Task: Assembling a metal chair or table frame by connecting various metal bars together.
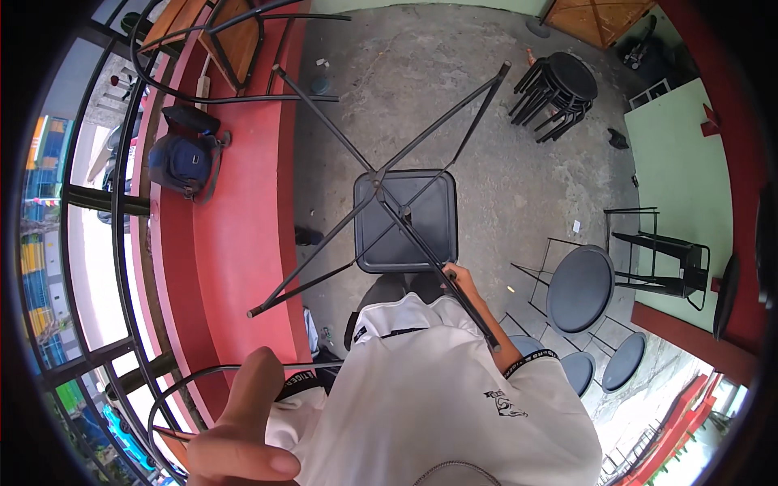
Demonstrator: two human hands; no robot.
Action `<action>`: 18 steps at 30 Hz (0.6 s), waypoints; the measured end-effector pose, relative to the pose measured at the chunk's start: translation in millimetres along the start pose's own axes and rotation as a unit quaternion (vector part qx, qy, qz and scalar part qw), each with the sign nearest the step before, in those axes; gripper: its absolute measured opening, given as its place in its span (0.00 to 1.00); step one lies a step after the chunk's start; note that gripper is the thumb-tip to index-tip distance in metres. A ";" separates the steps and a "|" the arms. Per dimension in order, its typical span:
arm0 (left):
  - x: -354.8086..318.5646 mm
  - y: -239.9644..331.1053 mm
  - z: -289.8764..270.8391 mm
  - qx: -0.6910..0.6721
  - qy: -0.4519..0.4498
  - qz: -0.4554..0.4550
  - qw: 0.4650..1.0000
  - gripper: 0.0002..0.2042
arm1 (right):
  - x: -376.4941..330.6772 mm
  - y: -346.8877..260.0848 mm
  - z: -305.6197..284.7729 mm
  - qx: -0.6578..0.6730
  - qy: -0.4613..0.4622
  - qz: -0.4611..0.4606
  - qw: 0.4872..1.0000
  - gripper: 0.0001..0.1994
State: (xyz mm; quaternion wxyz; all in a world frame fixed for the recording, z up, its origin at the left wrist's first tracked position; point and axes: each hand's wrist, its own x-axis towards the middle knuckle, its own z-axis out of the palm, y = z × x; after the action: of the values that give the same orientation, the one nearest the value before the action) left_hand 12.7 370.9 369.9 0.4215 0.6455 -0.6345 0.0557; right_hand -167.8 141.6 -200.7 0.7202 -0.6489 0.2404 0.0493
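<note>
An upturned square black table [442, 231] stands before me, its top low and its thin metal legs [324, 121] crossing and spreading up toward me. My right hand [460, 282] is closed around one of these legs, near the rim of the square top. At the lower left, my left hand [235, 454] is raised close to the camera, away from the table. Its thumb shows, but the other fingers are partly cut off by the picture's lower edge, so I cannot see whether they hold anything.
A red ledge [243, 202] runs along the left, carrying a dark blue backpack [180, 162] and wooden chairs with black frames [231, 44]. Stacked black stools [567, 77] stand far right. Nearer right are a round grey table [580, 289] and round stools [624, 362]. The floor [454, 49] is concrete.
</note>
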 end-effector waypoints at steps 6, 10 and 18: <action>-11.8 6.7 0.6 0.003 0.118 0.059 0.991 0.16 | 3.3 -0.8 -47.1 -0.056 0.048 -0.080 0.994 0.08; -1.3 17.1 23.1 -0.086 0.149 -0.063 0.983 0.09 | 20.3 -6.0 -79.3 -0.065 0.085 0.046 0.993 0.11; 5.2 -32.7 67.1 -0.103 -0.058 -0.117 0.986 0.12 | 48.4 -44.9 -142.0 -0.267 0.128 -0.021 0.955 0.19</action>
State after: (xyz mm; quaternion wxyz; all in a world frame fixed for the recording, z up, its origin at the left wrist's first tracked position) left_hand 11.0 320.3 314.7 0.4519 0.6702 -0.5807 -0.0974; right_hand -148.1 -12.9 -185.7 0.4847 -0.8232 0.2952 0.0131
